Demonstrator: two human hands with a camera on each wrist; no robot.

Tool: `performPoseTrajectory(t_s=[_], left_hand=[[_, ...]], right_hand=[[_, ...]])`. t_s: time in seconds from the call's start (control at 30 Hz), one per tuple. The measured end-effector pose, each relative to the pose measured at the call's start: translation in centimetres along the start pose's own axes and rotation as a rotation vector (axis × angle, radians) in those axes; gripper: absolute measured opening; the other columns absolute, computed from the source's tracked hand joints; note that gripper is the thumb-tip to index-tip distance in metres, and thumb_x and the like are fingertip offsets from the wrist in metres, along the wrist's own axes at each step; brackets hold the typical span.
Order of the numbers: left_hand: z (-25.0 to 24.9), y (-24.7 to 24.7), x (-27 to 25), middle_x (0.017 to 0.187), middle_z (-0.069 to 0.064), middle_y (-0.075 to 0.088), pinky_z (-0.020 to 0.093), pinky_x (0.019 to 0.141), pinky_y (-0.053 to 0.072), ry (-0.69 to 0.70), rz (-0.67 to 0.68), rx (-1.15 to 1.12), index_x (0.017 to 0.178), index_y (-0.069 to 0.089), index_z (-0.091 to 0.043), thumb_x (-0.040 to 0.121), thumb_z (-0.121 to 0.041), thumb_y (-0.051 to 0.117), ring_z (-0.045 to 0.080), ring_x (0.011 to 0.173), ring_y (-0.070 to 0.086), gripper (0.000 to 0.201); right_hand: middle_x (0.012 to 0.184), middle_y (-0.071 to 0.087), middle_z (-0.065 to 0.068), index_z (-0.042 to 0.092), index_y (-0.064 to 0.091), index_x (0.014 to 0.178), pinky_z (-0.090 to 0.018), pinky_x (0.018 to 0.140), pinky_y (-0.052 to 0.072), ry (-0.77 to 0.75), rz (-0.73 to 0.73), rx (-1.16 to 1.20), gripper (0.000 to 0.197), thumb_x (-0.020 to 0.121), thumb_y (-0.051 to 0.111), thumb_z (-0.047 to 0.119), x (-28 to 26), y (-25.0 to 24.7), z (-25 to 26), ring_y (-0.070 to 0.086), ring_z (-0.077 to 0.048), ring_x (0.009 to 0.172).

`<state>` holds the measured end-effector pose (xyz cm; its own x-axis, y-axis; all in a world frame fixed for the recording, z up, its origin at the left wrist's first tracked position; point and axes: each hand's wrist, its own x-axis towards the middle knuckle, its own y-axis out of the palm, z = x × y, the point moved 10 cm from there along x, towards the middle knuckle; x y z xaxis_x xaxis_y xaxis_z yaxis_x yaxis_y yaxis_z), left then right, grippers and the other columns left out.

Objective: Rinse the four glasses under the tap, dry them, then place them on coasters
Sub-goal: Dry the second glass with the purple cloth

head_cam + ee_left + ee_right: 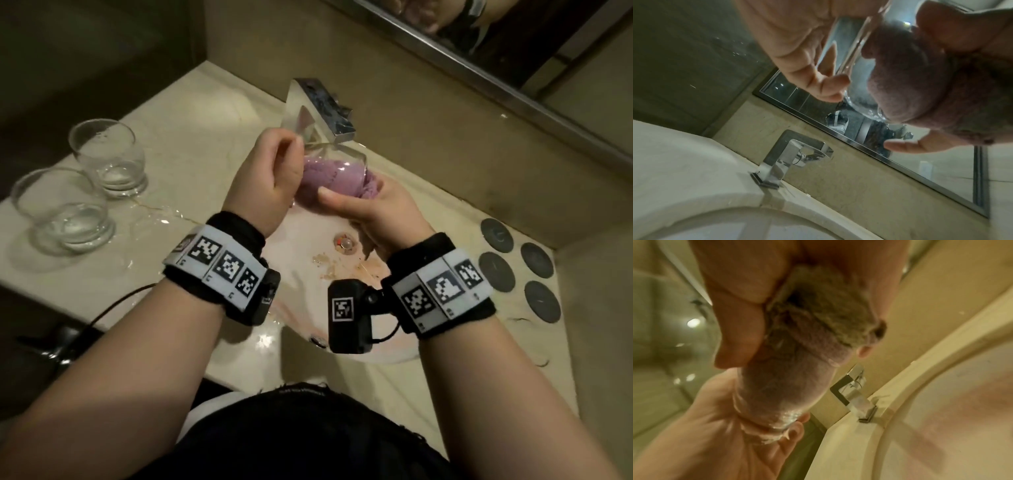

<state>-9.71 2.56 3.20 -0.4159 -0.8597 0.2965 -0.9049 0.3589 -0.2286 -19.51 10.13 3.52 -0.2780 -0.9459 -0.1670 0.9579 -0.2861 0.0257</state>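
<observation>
A clear tumbler glass (pixel 334 154) lies tilted over the sink (pixel 301 284), just below the chrome tap (pixel 325 106). My left hand (pixel 274 171) grips the glass at its thick base. My right hand (pixel 363 205) holds a purple cloth (pixel 327 180) stuffed into the glass. In the left wrist view the glass (pixel 857 91) sits between my left fingers (pixel 828 87) and the cloth (pixel 920 81). In the right wrist view the cloth (pixel 818 318) fills the glass (pixel 781 394). Two more wet glasses (pixel 109 157) (pixel 65 212) stand upright on the counter at the left. No water shows at the spout.
Several dark round coasters (pixel 496 272) lie on the counter to the right of the sink. A puddle (pixel 161 212) spreads beside the two standing glasses. The basin has brownish stains near the drain (pixel 344 243). A mirror (pixel 479 51) runs along the wall behind the tap.
</observation>
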Motion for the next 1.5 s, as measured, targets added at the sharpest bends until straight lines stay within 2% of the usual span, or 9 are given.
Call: performPoseTrajectory(t_s=[0.13,0.3,0.47,0.6,0.77,0.87,1.1,1.33,1.5], left_hand=[[1.8,1.4,0.1,0.099,-0.013,0.058,0.015,0.083,0.046,-0.031,0.1,-0.107,0.111,0.05,-0.019,0.09,-0.05,0.035,-0.006,0.092,0.056,0.04],[4.9,5.0,-1.9,0.099,0.01,0.071,0.034,0.069,0.052,-0.613,0.368,-0.532,0.109,0.067,-0.021,0.084,-0.076,0.015,0.024,0.088,0.064,0.08],[2.6,2.4,-0.5,0.088,-0.006,0.062,0.024,0.059,0.048,-0.343,0.131,-0.201,0.113,0.053,-0.017,0.096,-0.055,0.029,0.012,0.076,0.058,0.048],[0.0,2.1,-0.1,0.093,-0.018,0.05,0.006,0.069,0.043,-0.038,0.145,-0.027,0.123,0.041,-0.017,0.098,-0.038,0.037,-0.009,0.083,0.051,0.033],[3.4,3.6,-1.1,0.112,0.003,0.064,0.024,0.057,0.051,-0.37,0.247,-0.326,0.126,0.05,-0.023,0.09,-0.064,0.023,0.012,0.09,0.062,0.061],[4.0,5.1,-2.1,0.08,0.005,0.067,0.02,0.041,0.04,-0.597,0.34,-0.489,0.102,0.067,-0.019,0.089,-0.07,0.015,0.013,0.059,0.057,0.073],[-1.0,2.5,0.0,0.104,-0.004,0.05,0.003,0.065,0.041,-0.018,0.194,0.019,0.128,0.04,-0.01,0.1,-0.033,0.032,0.003,0.084,0.05,0.037],[2.1,3.7,-0.6,0.122,0.007,0.059,0.028,0.056,0.056,-0.331,0.305,-0.275,0.134,0.043,-0.022,0.09,-0.064,0.014,0.022,0.09,0.066,0.067],[2.5,3.9,-1.0,0.072,0.001,0.06,0.021,0.04,0.04,-0.382,0.25,-0.159,0.107,0.058,-0.009,0.097,-0.054,0.023,0.013,0.052,0.055,0.058]], right_hand=[[0.095,0.072,0.001,0.011,0.065,0.107,-0.03,0.092,0.051,-0.071,-0.043,-0.304,0.034,0.075,0.072,0.002,-0.5,-1.0,0.8,0.068,-0.012,0.091],[0.091,0.056,0.026,0.034,0.067,0.103,-0.039,0.114,0.0,-0.386,0.012,-1.126,0.028,0.076,0.075,0.033,-1.4,0.2,3.3,0.052,0.0,0.103],[0.09,0.07,0.016,0.034,0.068,0.095,-0.045,0.112,0.029,-0.172,-0.048,-0.603,0.026,0.072,0.079,0.027,-0.7,-1.2,1.7,0.064,-0.008,0.102],[0.101,0.071,-0.012,0.0,0.063,0.112,-0.018,0.068,0.055,-0.031,-0.085,-0.039,0.041,0.073,0.074,0.0,-0.7,-2.2,-0.4,0.069,-0.021,0.095],[0.085,0.067,0.022,0.034,0.065,0.098,-0.039,0.109,0.032,-0.193,-0.105,-0.678,0.03,0.073,0.078,0.024,-1.2,-2.1,1.7,0.065,-0.002,0.093],[0.079,0.056,0.033,0.051,0.054,0.079,-0.041,0.116,0.004,-0.242,-0.046,-0.998,0.027,0.073,0.076,0.038,-1.1,-1.0,1.7,0.055,0.005,0.097],[0.101,0.07,-0.015,-0.005,0.059,0.117,-0.02,0.068,0.054,-0.042,-0.131,0.056,0.047,0.072,0.072,0.003,-1.2,-2.7,-0.7,0.069,-0.018,0.085],[0.088,0.069,0.018,0.041,0.064,0.093,-0.045,0.104,0.039,-0.232,-0.122,-0.623,0.03,0.07,0.079,0.03,-1.8,-2.4,1.9,0.066,-0.005,0.094],[0.088,0.065,0.026,0.047,0.06,0.089,-0.043,0.111,0.027,-0.266,-0.104,-0.807,0.025,0.068,0.074,0.045,-2.0,-1.3,2.2,0.06,0.0,0.099]])
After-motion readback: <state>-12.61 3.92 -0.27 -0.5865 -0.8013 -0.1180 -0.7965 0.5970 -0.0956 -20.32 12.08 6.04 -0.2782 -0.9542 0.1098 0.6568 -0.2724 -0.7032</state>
